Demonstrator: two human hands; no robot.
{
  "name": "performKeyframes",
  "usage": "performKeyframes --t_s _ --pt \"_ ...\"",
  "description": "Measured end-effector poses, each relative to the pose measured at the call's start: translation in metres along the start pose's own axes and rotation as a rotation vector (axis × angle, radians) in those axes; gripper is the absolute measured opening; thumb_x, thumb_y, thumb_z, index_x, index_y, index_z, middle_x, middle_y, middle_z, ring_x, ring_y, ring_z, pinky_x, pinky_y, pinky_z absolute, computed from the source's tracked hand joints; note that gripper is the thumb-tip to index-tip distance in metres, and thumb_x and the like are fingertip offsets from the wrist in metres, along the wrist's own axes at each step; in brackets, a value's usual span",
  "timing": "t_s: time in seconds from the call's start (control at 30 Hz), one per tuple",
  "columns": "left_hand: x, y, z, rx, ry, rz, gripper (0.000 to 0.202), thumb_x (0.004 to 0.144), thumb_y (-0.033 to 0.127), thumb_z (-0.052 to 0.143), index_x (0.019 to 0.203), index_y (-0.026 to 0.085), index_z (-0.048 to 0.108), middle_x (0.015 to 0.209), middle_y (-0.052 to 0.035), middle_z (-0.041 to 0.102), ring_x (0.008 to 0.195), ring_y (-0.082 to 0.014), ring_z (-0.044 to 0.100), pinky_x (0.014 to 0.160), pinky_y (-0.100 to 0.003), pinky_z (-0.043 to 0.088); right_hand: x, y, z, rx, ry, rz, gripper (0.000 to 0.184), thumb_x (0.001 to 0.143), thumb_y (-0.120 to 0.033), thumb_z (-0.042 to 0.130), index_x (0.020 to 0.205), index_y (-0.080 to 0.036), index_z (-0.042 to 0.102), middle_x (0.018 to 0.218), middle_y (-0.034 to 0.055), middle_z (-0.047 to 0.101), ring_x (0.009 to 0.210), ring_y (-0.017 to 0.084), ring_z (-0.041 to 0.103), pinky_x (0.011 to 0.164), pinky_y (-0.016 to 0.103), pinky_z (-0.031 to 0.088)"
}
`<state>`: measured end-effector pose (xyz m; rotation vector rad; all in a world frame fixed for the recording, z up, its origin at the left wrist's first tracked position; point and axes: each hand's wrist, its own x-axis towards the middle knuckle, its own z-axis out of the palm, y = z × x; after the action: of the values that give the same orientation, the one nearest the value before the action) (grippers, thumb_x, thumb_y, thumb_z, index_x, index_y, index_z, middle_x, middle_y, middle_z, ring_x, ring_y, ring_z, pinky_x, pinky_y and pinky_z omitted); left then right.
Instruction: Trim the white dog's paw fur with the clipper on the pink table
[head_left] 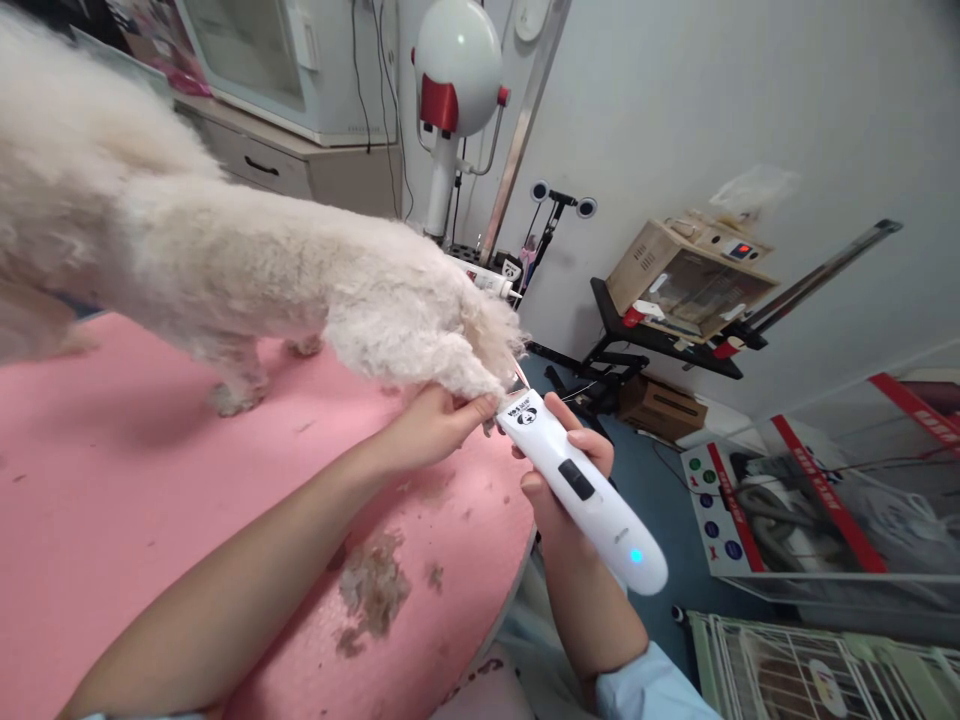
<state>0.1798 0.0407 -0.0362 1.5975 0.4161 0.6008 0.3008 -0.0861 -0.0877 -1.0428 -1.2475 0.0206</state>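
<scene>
A white, curly-coated dog point(270, 250) stands on a pink grooming table point(75, 440), its hindquarters toward me. My left hand point(435, 430) is closed around the lower part of its raised hind leg point(427, 355). In my right hand point(562, 470) are white pet clippers point(581, 490) with a black switch and a lit blue light. Their blade end is close to the held leg, near the paw; the paw is mostly hidden by my fingers and the clippers. Loose clumps of cut hair point(375, 585) lie on the table beside my left forearm.
Behind the dog stand a white, round-headed dryer point(459, 70) and a cabinet point(255, 165). At the right are a wooden box with a window point(690, 280) on a black stand, a cardboard box point(660, 408), clear-sided bins point(787, 500) and a wire cage point(825, 665).
</scene>
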Motion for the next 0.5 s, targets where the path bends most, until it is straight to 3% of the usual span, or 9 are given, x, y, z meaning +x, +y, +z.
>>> performKeyframes --t_s 0.1,0.2,0.3,0.4,0.5 --pt "0.000 -0.002 -0.002 0.031 -0.009 -0.007 0.031 0.085 0.044 0.055 0.077 0.015 0.062 0.077 -0.0040 0.066 0.077 -0.0168 0.060 0.071 -0.028 0.049 0.002 0.001 -0.001 0.023 0.050 0.040 0.044 0.082 -0.043 0.068 0.113 -0.033 0.038 0.132 0.0090 0.057 0.070 0.014 0.065 0.055 0.028 0.055" --pt "0.001 -0.006 -0.005 0.018 -0.034 -0.062 0.033 0.084 0.048 0.056 0.083 0.016 0.064 0.080 -0.0042 0.066 0.078 -0.0181 0.061 0.070 -0.030 0.049 0.007 0.000 -0.002 0.017 0.013 0.062 0.045 0.081 -0.042 0.068 0.113 -0.032 0.038 0.132 0.0097 0.058 0.068 0.013 0.064 0.057 0.029 0.055" --pt "0.002 -0.010 -0.007 -0.044 -0.048 -0.113 0.037 0.080 0.052 0.059 0.089 0.017 0.066 0.087 -0.0058 0.068 0.083 -0.0203 0.061 0.069 -0.031 0.049 0.012 -0.007 -0.003 0.018 -0.071 0.068 0.044 0.081 -0.039 0.069 0.114 -0.031 0.040 0.135 0.0108 0.056 0.089 0.020 0.068 0.070 0.035 0.057" --pt "0.003 -0.011 -0.007 -0.101 -0.070 -0.116 0.038 0.080 0.052 0.059 0.092 0.017 0.067 0.089 -0.0062 0.068 0.083 -0.0209 0.061 0.071 -0.032 0.049 0.014 -0.014 -0.004 0.009 -0.118 0.081 0.040 0.081 -0.037 0.069 0.111 -0.030 0.044 0.135 0.0102 0.057 0.118 0.027 0.060 0.088 0.044 0.054" --pt "0.003 -0.008 -0.006 -0.128 -0.074 -0.120 0.038 0.080 0.052 0.058 0.092 0.016 0.068 0.087 -0.0060 0.068 0.082 -0.0207 0.060 0.075 -0.034 0.048 0.013 -0.017 -0.003 0.052 -0.073 0.063 0.041 0.080 -0.042 0.070 0.109 -0.031 0.044 0.129 0.0089 0.060 0.117 0.027 0.061 0.091 0.046 0.054"
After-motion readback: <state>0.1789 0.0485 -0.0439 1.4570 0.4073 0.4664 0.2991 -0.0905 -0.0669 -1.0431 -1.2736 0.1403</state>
